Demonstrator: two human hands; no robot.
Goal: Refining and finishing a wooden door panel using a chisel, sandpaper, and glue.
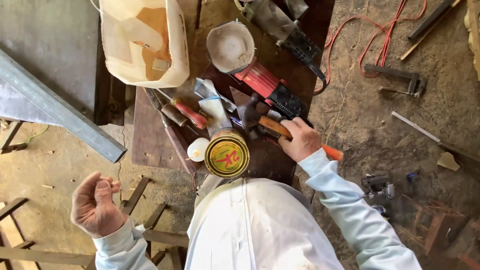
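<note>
The right hand (pixel 300 141) grips the hammer (pixel 270 125) by its wooden handle on the cluttered counter (pixel 150 145), beside the tin (pixel 227 153); lifting straight up would clear it. The left hand (pixel 94 204) hangs loosely curled, empty.

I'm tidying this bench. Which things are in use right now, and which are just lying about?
In use:
right hand, closed on the hammer
left hand, fingers curled, holding nothing I can make out

Lying about:
round tin
red power tool
white jug
screwdriver
red cable
clamp
</note>
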